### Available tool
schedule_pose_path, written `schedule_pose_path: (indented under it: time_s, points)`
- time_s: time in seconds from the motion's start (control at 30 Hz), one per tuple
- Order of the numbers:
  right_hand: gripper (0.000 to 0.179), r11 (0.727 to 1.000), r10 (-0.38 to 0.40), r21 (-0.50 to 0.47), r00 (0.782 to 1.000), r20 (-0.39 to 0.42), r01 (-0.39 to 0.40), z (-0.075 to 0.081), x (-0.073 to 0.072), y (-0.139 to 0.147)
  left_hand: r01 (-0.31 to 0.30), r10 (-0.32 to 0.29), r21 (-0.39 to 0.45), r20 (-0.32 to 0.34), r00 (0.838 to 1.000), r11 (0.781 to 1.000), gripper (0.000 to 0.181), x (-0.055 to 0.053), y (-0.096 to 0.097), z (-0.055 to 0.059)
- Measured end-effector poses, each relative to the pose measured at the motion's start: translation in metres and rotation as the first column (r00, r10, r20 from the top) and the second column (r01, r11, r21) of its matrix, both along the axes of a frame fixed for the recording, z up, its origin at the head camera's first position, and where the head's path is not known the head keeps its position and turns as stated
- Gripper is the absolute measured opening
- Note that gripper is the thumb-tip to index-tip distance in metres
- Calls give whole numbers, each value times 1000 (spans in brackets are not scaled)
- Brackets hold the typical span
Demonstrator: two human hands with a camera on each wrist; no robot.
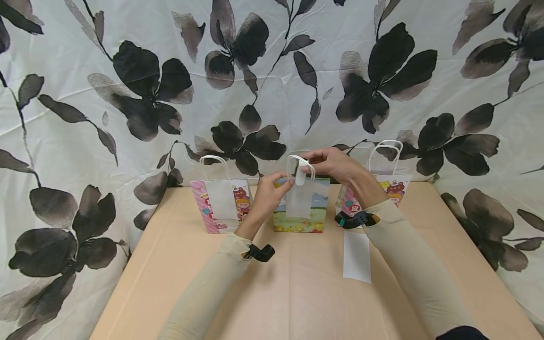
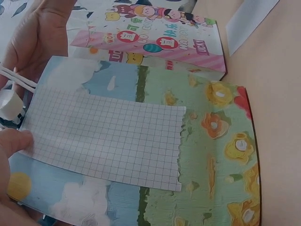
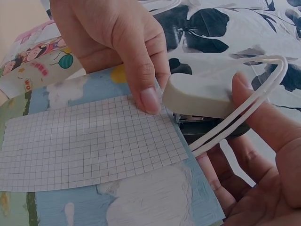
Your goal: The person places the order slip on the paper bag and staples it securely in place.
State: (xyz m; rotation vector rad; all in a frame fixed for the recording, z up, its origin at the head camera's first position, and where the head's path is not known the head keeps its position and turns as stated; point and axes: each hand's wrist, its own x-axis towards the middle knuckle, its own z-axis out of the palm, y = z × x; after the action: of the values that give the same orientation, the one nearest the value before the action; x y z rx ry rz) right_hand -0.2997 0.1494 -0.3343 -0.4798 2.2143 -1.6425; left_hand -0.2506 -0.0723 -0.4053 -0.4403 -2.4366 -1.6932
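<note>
While the left hand (image 1: pixel 265 194) pinches gridded paper (image 2: pixel 106 141) to the flowered bag (image 2: pixel 203 141) and the right hand (image 1: pixel 335 166) grasps a stapler (image 3: pixel 200 95), slack left fingers (image 3: pixel 141 70) could let the paper skew.

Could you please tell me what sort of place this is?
Probably an indoor tabletop workspace: a pale table, a floral cloth behind it, and a stapler at the edge of a bag.

It looks like a staged indoor corner: a creased, flower-printed cloth (image 1: pixel 276 89) hangs from nine through twelve to three o'clock, backing a plain wood-toned surface (image 1: pixel 293 288) at six o'clock. The wider room is hidden.
</note>
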Motion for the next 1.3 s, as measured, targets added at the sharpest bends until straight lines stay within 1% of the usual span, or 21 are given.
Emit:
schedule_pose_path:
  time_s: [0.07, 0.23, 0.3, 0.43, 0.57, 0.63, 0.73, 0.77, 0.83, 0.9, 0.93, 1.0, 1.03, 1.13, 1.2, 1.3]
  points:
    - [48, 1000, -4, 15, 1000, -6, 4, 1, 0, -1, -2, 2, 2, 1, 1000, 1000, 21, 0, 0, 0]
    - [39, 998, 31, 52, 999, -15, -30, 1, 0, -2, -2, 2, -8, 6, 1000, 1000, 27, -1, 0, 0]
    - [39, 997, 51, 62, 998, -20, -50, 0, 0, -2, -3, 3, -13, 8, 1000, 1000, 28, 0, 0, 0]
    - [42, 997, 61, 49, 998, -23, -60, -3, 3, 0, -5, 5, -21, 16, 1000, 1000, 28, 0, 0, 1]
    - [41, 997, 70, -14, 997, -34, -71, -7, 8, 4, -10, 10, -35, 5, 1000, 999, 27, 0, 0, 0]
    - [46, 995, 76, -58, 996, -41, -79, -11, 11, 6, -11, 11, -37, -2, 1000, 999, 27, -1, -1, 0]
    - [68, 991, 79, -100, 995, -54, -84, -19, 16, 9, -7, 7, -33, -5, 1000, 999, 28, -1, -1, 0]
    - [71, 992, 78, -94, 995, -69, -85, -22, 18, 9, -6, 6, -32, -6, 1000, 999, 28, -1, -2, 0]
    - [67, 997, 60, -30, 989, -134, -64, -28, 24, 9, -2, 2, -31, -12, 1000, 1000, 27, -1, -2, 0]
    - [58, 998, 33, 61, 975, -219, -21, -32, 29, 5, 0, -1, -35, -19, 1000, 999, 27, -1, -2, 0]
    - [57, 994, 16, 108, 964, -264, 13, -34, 32, 3, 1, -2, -36, -23, 1000, 999, 27, -1, -2, 0]
    - [61, 981, -13, 178, 938, -347, 80, -37, 36, -3, 4, -5, -37, -27, 1000, 999, 26, -1, -2, 0]
    - [63, 974, -30, 195, 926, -378, 111, -39, 37, -6, 5, -6, -34, -26, 1000, 999, 26, -1, -2, 0]
    - [61, 961, -65, 213, 889, -453, 179, -42, 40, -11, 7, -8, -30, -26, 1000, 1000, 26, 0, -3, 0]
    - [58, 956, -79, 211, 872, -484, 204, -44, 40, -11, 12, -13, -28, -28, 1000, 1000, 26, 0, -3, 0]
    - [55, 954, -94, 203, 863, -496, 220, -46, 41, -11, 23, -24, -33, -34, 999, 999, 27, 0, -3, 0]
